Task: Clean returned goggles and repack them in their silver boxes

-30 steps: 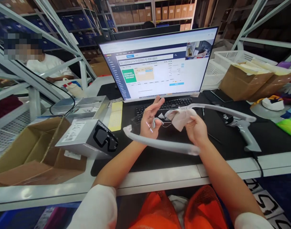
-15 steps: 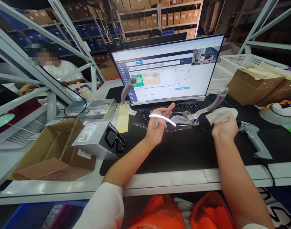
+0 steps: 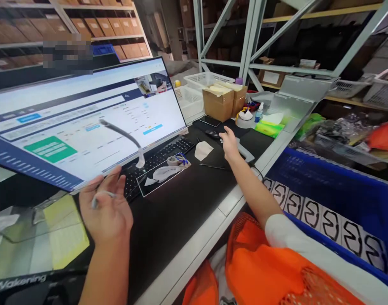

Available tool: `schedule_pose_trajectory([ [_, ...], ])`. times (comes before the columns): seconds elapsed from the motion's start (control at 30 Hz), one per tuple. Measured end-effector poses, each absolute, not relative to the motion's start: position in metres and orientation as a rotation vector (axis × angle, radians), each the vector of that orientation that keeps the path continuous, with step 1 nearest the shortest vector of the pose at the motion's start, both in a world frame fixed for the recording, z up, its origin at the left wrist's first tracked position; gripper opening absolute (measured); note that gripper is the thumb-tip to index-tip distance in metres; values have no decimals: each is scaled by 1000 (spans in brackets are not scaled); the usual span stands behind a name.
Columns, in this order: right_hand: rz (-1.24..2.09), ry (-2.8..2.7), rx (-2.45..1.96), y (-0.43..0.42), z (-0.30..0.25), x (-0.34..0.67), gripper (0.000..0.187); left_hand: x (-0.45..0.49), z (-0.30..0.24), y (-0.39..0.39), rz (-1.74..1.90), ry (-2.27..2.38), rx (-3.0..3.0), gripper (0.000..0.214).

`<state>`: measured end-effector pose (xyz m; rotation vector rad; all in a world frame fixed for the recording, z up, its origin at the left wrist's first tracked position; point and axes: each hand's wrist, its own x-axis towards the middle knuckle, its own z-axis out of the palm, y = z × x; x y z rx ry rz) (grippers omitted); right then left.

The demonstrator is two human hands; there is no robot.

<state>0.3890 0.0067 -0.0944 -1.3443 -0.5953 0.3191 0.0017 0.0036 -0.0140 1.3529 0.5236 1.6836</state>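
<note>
My left hand (image 3: 106,207) is closed on a pair of clear glasses, its fingers curled around the pale nose piece (image 3: 103,195). One grey temple arm (image 3: 126,137) sticks up in front of the monitor; the clear lens is hard to make out. My right hand (image 3: 229,144) is over the grey barcode scanner (image 3: 246,153), fingers loosely apart, with no firm grip visible. To its left a white wiping cloth (image 3: 203,151) lies on the black mat (image 3: 168,212). Behind the glasses, whitish bagged material (image 3: 165,173) with a blue tie lies near the keyboard (image 3: 159,159).
A large monitor (image 3: 95,110) stands at the back left. Yellow paper (image 3: 67,231) and a "Wakening" box (image 3: 25,286) are by my left arm. Cardboard boxes (image 3: 217,103) and a tape roll (image 3: 245,118) stand farther back. On the right is a blue bin (image 3: 333,186) of goggle-printed packages (image 3: 330,224).
The view has swung right. My right hand has let go of the white cloth and moved to the scanner. The glasses remain in my left hand, now farther left in view.
</note>
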Motion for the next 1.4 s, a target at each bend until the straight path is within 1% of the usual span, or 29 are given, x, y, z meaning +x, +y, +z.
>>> schedule_pose_trajectory([
  [0.07, 282, -571, -1407, 1, -74, 420, 28, -1, -12, 3, 1688, 530, 1366, 37],
  [0.13, 251, -554, -1467, -2, -53, 453, 11, -2, -12, 4, 1691, 522, 1352, 39],
  [0.17, 237, -546, -1488, -3, -43, 470, 8, -2, -12, 5, 1703, 512, 1335, 41],
  [0.3, 190, -521, -1501, -8, -18, 518, 17, 0, -14, 8, 1720, 482, 1293, 46],
  [0.5, 246, -462, -1498, -4, -17, 549, 18, -1, -19, 13, 1690, 481, 1287, 42],
  [0.63, 306, -433, -1461, 1, -11, 548, 19, 0, -24, 16, 1660, 501, 1267, 40],
  [0.73, 422, -442, -1390, 5, -7, 522, 18, 6, -28, 14, 1537, 505, 1215, 41],
  [0.83, 624, -554, -1263, 3, -9, 467, 11, 15, -31, 1, 1304, 503, 1152, 44],
  [0.97, 933, -763, -887, -17, -12, 364, 26, 31, -37, -29, 891, 435, 1067, 47],
  [1.07, 1053, -770, -739, -41, -15, 293, 37, 44, -45, -48, 725, 357, 970, 44],
  [1.17, 1094, -781, -709, -56, -28, 250, 41, 51, -55, -54, 747, 340, 895, 45],
  [1.33, 904, -784, -803, -56, -57, 230, 42, 48, -56, -43, 949, 320, 925, 44],
  [1.4, 947, -734, -781, -56, -60, 230, 50, 45, -54, -38, 980, 334, 950, 46],
])
